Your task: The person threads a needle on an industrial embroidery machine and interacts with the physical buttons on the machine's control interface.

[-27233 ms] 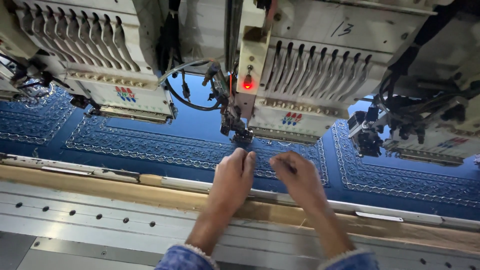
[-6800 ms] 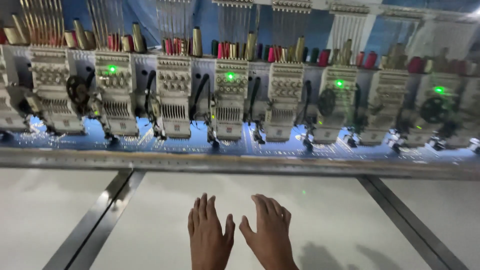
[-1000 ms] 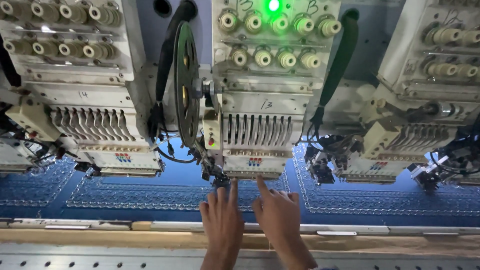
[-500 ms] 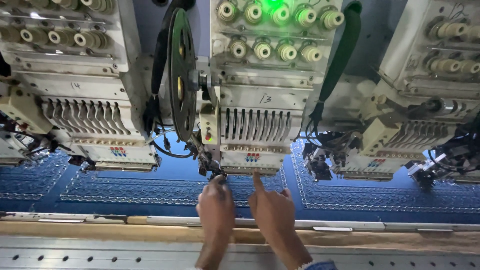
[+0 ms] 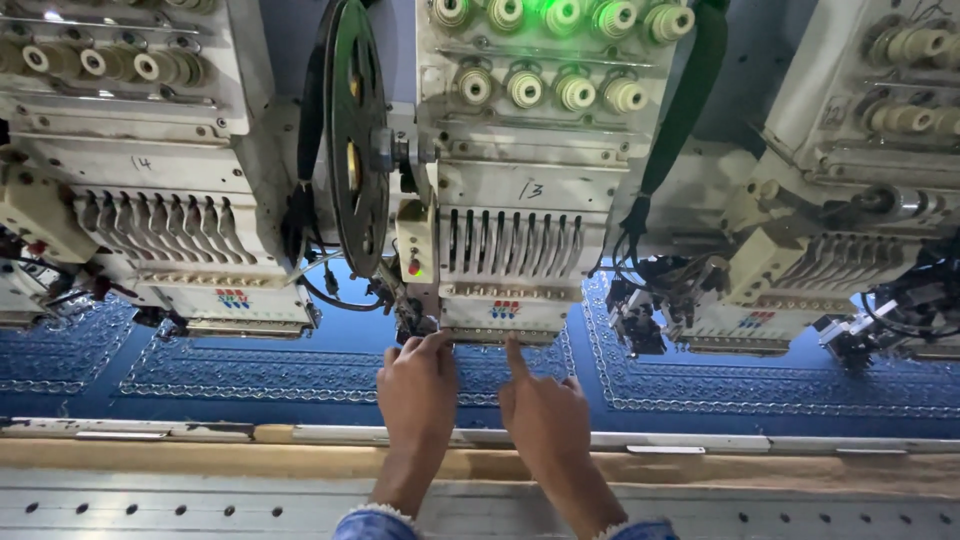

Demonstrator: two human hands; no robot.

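Note:
Both of my hands reach under the middle embroidery head [image 5: 520,240], a cream machine with a row of needle bars. My left hand [image 5: 418,390] has its fingertips pinched together at the needle area at the head's lower left; whether it grips a thread I cannot tell. My right hand [image 5: 545,415] points its index finger up at the head's bottom edge, the other fingers curled. Beneath both hands lies blue fabric [image 5: 250,370] stitched with pale border patterns.
Matching embroidery heads stand at the left [image 5: 170,230] and right [image 5: 830,260]. A black round wheel [image 5: 355,130] hangs beside the middle head, with black cables below it. A green lamp [image 5: 545,5] glows on top. A wooden and metal frame rail [image 5: 700,470] runs along the near edge.
My hands have lifted slightly toward the needle area, and the left fingertips have closed together there. The view has drifted a little left and nearer.

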